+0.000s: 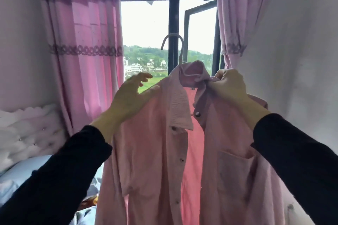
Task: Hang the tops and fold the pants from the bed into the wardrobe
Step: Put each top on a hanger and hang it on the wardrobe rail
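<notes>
You hold the pink button-front collared shirt, unbuttoned and with a chest pocket, on a white hanger up before the window: your right hand pinches its crumpled collar, your left hand, fingers spread, touches its shoulder.

We hold the shirt up before the window, on the hanger, whose hook rises above the collar. Our left hand touches its left shoulder; our right hand grips the collar's right side. The left curtain and right curtain flank the window. The bed lies lower left, below the headboard.
</notes>
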`<state>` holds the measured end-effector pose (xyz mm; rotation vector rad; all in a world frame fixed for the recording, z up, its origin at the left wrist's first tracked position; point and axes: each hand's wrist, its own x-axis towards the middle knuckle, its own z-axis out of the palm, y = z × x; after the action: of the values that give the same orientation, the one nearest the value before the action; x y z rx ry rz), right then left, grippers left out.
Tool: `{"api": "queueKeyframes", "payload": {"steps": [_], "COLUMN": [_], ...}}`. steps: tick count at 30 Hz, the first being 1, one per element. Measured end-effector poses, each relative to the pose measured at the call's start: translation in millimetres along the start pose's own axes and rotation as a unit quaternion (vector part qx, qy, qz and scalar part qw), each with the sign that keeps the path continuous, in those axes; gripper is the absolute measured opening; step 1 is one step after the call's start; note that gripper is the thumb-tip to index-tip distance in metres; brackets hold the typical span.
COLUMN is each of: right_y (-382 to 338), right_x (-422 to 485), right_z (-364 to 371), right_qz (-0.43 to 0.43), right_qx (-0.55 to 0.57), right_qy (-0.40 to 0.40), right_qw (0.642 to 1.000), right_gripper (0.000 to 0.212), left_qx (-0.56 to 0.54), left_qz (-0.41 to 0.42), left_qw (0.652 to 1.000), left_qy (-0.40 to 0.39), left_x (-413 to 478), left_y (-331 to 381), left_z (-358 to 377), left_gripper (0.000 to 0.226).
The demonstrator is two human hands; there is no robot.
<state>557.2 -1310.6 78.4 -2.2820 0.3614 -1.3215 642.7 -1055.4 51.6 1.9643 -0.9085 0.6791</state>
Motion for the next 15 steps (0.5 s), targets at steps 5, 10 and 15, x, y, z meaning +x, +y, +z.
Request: {"api": "queueKeyframes", "payload": {"steps": [5, 10, 15], "right_y": [-26.1, -53.4, -80.6], "right_x": [16.8, 1.9, -38.4], "right_z": [-9.3, 2.8, 30.2], "right_qz": [-0.020, -0.163, -0.226], "right_qx": [0.106, 0.048, 0.134], "right_qy": [-0.018, 0.102, 0.117], "right_qw": [0.994, 0.980, 0.958], "right_gripper": [0.022, 0.023, 0.018], "left_qx": [0.050, 0.130, 0.181], "left_qz": [0.040, 0.048, 0.047], "left_qw": [0.998, 0.981, 0.967], "left_qy": [0.023, 0.136, 0.174], "left_x": [28.8, 32.2, 11.9], "left_y": [-3.1, -7.7, -34.5], "left_z": [-18.9, -42.2, -70.0], "left_gripper": [0.020, 0.020, 0.022]}}
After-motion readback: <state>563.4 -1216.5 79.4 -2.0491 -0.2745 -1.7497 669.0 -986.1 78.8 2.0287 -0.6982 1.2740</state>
